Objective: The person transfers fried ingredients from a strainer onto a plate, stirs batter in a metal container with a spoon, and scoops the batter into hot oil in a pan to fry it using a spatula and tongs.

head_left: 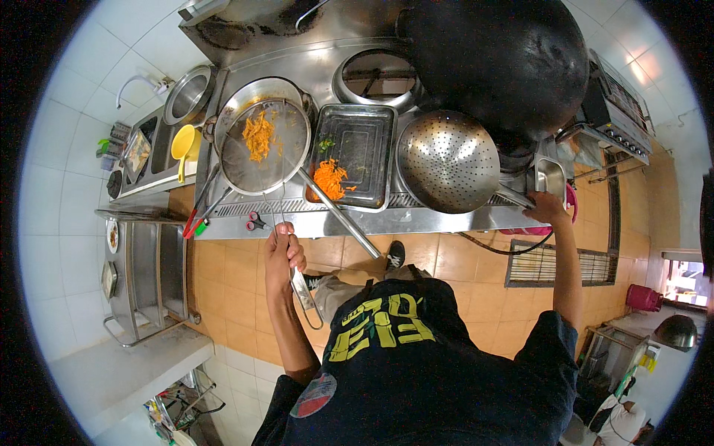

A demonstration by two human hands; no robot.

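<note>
My left hand [285,249] is closed around metal tongs [303,290], their rounded end hanging down and thin arms pointing up at the counter. Just beyond it, a round mesh strainer [291,163] with a long handle rests over a metal pan [256,85] and holds orange fried shreds [259,136]. To its right, a dark rectangular tray [361,149] contains brighter orange shreds [329,179] and a few green bits [325,144]. My right hand [549,208] is closed on the handle end of a perforated metal strainer [448,160] lying bowl-up on the counter.
A large black wok [498,59] stands tilted behind the perforated strainer. Next to a round burner opening [378,74] runs the steel counter [416,221]. Red-handled scissors [256,221] lie near its front edge. A yellow ladle [183,152] sits left, and a hose [509,251] hangs below.
</note>
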